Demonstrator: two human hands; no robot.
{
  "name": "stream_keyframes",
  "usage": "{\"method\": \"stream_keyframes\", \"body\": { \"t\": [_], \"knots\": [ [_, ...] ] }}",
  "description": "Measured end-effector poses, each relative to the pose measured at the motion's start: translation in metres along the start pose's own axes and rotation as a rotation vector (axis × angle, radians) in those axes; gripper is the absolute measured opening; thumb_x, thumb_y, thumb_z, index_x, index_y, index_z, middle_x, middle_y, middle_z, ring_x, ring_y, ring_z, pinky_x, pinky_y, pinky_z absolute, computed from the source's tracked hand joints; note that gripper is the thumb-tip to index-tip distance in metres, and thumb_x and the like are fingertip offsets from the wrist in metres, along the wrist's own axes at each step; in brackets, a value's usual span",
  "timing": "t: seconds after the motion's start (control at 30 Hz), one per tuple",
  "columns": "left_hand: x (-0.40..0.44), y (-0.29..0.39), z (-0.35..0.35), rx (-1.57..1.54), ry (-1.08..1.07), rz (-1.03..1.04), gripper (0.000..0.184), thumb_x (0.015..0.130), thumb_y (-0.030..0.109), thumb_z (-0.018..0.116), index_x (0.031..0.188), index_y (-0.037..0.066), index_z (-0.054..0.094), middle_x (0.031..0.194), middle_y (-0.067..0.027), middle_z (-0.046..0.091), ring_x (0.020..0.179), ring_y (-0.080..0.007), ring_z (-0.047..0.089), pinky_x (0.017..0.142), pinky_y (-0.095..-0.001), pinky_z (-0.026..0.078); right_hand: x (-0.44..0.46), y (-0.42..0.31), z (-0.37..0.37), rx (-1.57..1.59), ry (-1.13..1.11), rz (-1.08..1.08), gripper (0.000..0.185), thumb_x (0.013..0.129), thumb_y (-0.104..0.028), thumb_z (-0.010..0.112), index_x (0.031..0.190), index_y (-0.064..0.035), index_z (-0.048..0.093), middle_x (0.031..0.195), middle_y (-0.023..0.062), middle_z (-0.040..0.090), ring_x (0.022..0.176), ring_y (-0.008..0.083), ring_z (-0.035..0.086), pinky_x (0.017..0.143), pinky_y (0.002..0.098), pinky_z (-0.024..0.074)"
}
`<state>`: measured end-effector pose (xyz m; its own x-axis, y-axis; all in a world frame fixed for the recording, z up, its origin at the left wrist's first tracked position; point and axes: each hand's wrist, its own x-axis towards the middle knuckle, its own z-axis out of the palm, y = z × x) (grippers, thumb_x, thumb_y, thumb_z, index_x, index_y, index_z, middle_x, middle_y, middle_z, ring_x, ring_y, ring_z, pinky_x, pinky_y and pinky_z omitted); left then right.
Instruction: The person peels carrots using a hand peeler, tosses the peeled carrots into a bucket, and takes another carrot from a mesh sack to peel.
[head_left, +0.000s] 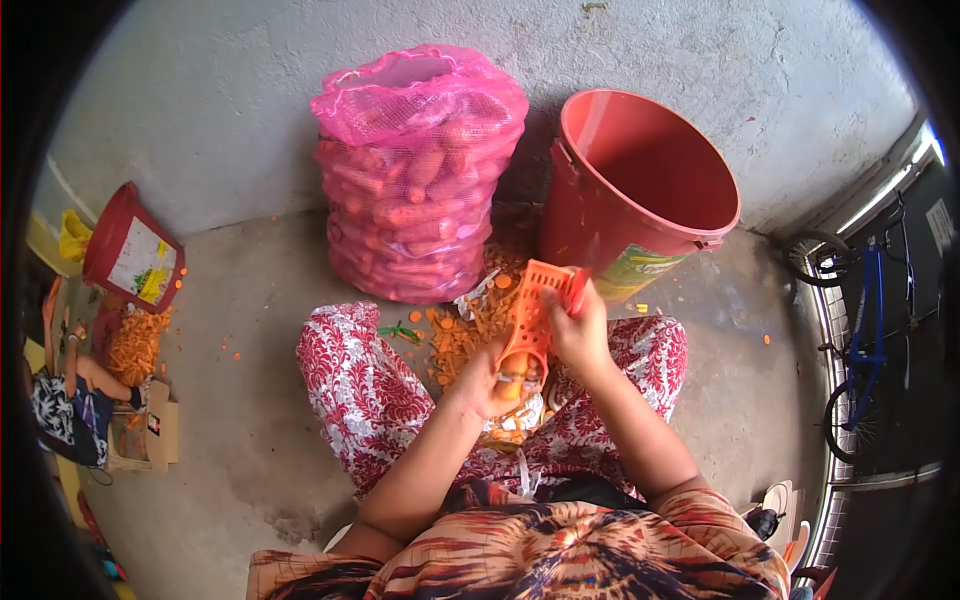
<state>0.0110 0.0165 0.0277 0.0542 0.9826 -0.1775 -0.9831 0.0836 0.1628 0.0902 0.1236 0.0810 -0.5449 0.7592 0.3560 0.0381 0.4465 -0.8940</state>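
An orange perforated plastic basket [531, 312] is tilted between my hands, above my lap. My left hand [482, 385] is closed around its lower end, where peeled-looking carrots [514, 388] show at the opening. Higher up, my right hand [582, 338] grips the basket's right side, thumb on its surface. A red piece [578, 288], perhaps a tool's handle, sticks up at that hand; its kind is unclear. Orange peelings and carrot slices [460, 345] lie on the floor between my knees. Beneath my hands is a light-coloured item [528, 418], mostly hidden.
A pink mesh sack [420, 190] full of carrots stands by the wall, beside a large red bucket [640, 190]. To the left are another red bucket [130, 245], a peelings heap [140, 345], a cardboard box [160, 425] and another person [75, 400]. A blue bicycle [868, 330] stands right.
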Motion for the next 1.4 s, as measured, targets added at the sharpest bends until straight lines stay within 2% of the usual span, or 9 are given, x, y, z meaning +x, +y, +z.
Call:
{"method": "stream_keyframes", "body": {
  "t": [0.27, 0.33, 0.6, 0.77, 0.97, 1.07, 1.2, 1.27, 1.4],
  "knots": [
    [-0.006, -0.001, 0.001, 0.096, 0.025, -0.113, 0.035, 0.086, 0.040, 0.040, 0.095, 0.007, 0.048, 0.074, -0.0051, 0.047, 0.066, -0.0152, 0.045, 0.053, -0.0266, 0.038, 0.052, 0.031, -0.038, 0.018, 0.463, 0.002, 0.011, 0.082, -0.007, 0.052, 0.087, -0.0007, 0.045, 0.066, 0.0042, 0.049, 0.058, 0.0107, 0.046, 0.054, 0.0249, 0.0405],
    [-0.007, 0.001, 0.005, 0.020, 0.095, -0.107, 0.035, 0.087, 0.038, 0.038, 0.095, 0.005, 0.048, 0.074, -0.0050, 0.045, 0.064, -0.0141, 0.042, 0.056, -0.0259, 0.037, 0.051, 0.029, -0.038, 0.010, 0.387, -0.099, 0.006, 0.084, -0.008, 0.049, 0.088, -0.0038, 0.047, 0.062, -0.0013, 0.051, 0.050, 0.0059, 0.048, 0.044, 0.0204, 0.0380],
    [0.009, 0.008, -0.018, -0.074, 0.055, -0.003, 0.036, 0.088, 0.036, 0.034, 0.102, 0.007, 0.052, 0.080, -0.0057, 0.057, 0.067, -0.0181, 0.053, 0.060, -0.0297, 0.044, -0.005, -0.010, -0.002, 0.225, -0.054, 0.097, 0.015, 0.081, -0.006, 0.053, 0.092, -0.0013, 0.045, 0.071, 0.0032, 0.052, 0.059, 0.0081, 0.052, 0.052, 0.0224, 0.0448],
    [0.009, 0.005, -0.006, -0.046, 0.172, 0.051, 0.027, 0.086, 0.030, 0.042, 0.096, 0.008, 0.055, 0.086, -0.0033, 0.061, 0.072, -0.0167, 0.060, 0.060, -0.0333, 0.049, -0.010, -0.012, 0.003, 0.006, -0.059, -0.014, 0.017, 0.081, -0.008, 0.053, 0.094, 0.0001, 0.046, 0.067, 0.0074, 0.055, 0.059, 0.0126, 0.054, 0.054, 0.0267, 0.0434],
    [0.014, 0.003, -0.037, -0.240, -0.053, -0.036, 0.031, 0.086, 0.026, 0.038, 0.102, 0.004, 0.052, 0.095, -0.0106, 0.059, 0.082, -0.0228, 0.058, 0.070, -0.0356, 0.047, -0.012, -0.009, 0.002, -0.104, -0.025, -0.114, 0.018, 0.079, -0.007, 0.055, 0.092, 0.0013, 0.045, 0.064, 0.0108, 0.054, 0.057, 0.0162, 0.054, 0.054, 0.0280, 0.0436],
    [0.010, -0.003, -0.014, 0.023, 0.202, 0.004, 0.024, 0.086, 0.028, 0.041, 0.090, 0.007, 0.053, 0.072, -0.0044, 0.055, 0.061, -0.0159, 0.053, 0.054, -0.0243, 0.044, -0.004, 0.021, -0.004, -0.245, 0.077, -0.159, 0.017, 0.078, -0.007, 0.056, 0.089, 0.0004, 0.045, 0.062, 0.0116, 0.053, 0.055, 0.0162, 0.052, 0.053, 0.0289, 0.0435],
    [0.006, -0.003, -0.017, -0.027, 0.035, -0.151, 0.028, 0.086, 0.034, 0.040, 0.086, 0.007, 0.051, 0.068, -0.0026, 0.046, 0.059, -0.0142, 0.045, 0.055, -0.0249, 0.040, 0.042, 0.044, -0.033, -0.262, 0.473, -0.114, 0.012, 0.082, -0.009, 0.051, 0.086, -0.0010, 0.043, 0.063, 0.0111, 0.053, 0.054, 0.0155, 0.050, 0.051, 0.0276, 0.0417],
    [0.001, -0.002, -0.013, -0.039, 0.061, -0.142, 0.030, 0.086, 0.035, 0.039, 0.085, 0.008, 0.050, 0.068, -0.0010, 0.042, 0.060, -0.0138, 0.044, 0.058, -0.0282, 0.040, 0.046, 0.038, -0.041, -0.144, 0.473, -0.032, 0.012, 0.084, -0.009, 0.050, 0.093, -0.0014, 0.048, 0.069, 0.0019, 0.053, 0.061, 0.0080, 0.049, 0.055, 0.0238, 0.0409],
    [0.002, 0.002, -0.005, -0.079, 0.030, -0.093, 0.031, 0.087, 0.036, 0.038, 0.087, 0.008, 0.051, 0.069, -0.0024, 0.046, 0.061, -0.0139, 0.046, 0.058, -0.0279, 0.041, 0.014, 0.011, -0.018, 0.268, 0.123, 0.102, 0.011, 0.081, -0.006, 0.052, 0.088, -0.0014, 0.046, 0.067, 0.0035, 0.051, 0.057, 0.0083, 0.048, 0.053, 0.0250, 0.0419]
  ]
}}
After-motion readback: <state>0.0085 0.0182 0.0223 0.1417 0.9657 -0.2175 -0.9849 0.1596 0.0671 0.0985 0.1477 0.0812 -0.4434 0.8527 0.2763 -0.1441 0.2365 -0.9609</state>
